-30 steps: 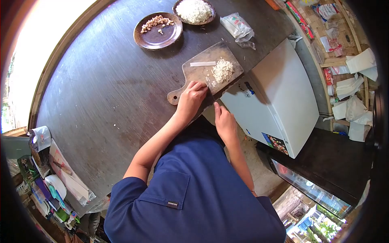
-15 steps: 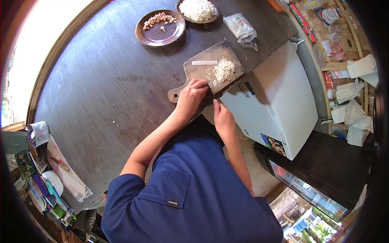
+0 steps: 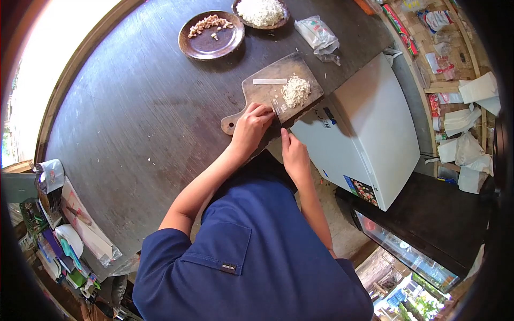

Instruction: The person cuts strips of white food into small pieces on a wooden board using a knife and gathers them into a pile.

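A wooden cutting board (image 3: 292, 65) with a round-holed handle lies at the table's near edge. On it are a heap of finely chopped pale pieces (image 3: 296, 91), a long pale strip (image 3: 269, 82) and a few small cut bits beside my fingers. My left hand (image 3: 254, 124) is closed, its fingers curled on the board's near side; what they pinch is hidden. My right hand (image 3: 294, 152) grips a knife, whose narrow dark blade (image 3: 277, 117) points onto the board right beside my left fingertips. The knife's handle is mostly covered by my fingers.
Beyond the board stand a brown plate (image 3: 214, 49) with small brownish cubes and a bowl of pale shreds (image 3: 262, 13). A plastic bag (image 3: 317, 35) lies right of them. A white chest freezer (image 3: 375, 134) adjoins the table's right edge. Packaged items lie at far left.
Both hands stay at the board with almost no movement. The knife and my right hand have shifted very slightly. The whole view has moved a little.
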### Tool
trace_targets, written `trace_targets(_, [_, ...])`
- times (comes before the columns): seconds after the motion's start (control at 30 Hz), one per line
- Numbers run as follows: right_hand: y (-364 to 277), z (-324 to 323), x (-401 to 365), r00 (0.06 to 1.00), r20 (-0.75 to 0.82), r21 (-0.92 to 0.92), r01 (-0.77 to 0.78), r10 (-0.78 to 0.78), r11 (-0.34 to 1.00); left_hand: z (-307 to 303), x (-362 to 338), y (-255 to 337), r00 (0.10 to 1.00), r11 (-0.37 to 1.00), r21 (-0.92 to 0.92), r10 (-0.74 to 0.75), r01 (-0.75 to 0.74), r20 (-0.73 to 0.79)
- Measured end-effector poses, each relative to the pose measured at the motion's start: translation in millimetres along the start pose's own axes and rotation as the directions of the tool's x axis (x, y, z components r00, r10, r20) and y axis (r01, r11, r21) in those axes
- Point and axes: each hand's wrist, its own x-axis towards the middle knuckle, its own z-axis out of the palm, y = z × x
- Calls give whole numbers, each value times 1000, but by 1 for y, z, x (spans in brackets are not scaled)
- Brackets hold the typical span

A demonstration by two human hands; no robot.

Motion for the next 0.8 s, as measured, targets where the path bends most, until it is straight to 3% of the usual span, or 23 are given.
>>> trace_targets(0.2, [-10, -19, 2, 996, 84, 17, -6, 5, 1000, -1, 1, -3, 999, 999, 16, 49, -49, -9])
trace_targets(0.27, [-6, -21, -9, 994, 104, -81, -36, 44, 996, -1, 0, -2, 999, 999, 17, 43, -43, -19])
trace_targets(0.5, [-6, -8, 5, 999, 14, 4, 29, -29, 1000, 0, 0, 1, 999, 999, 27, 33, -33, -13])
trace_targets(0.8, [3, -13, -12, 997, 80, -58, -14, 19, 998, 1, -1, 0, 999, 999, 10, 33, -33, -24])
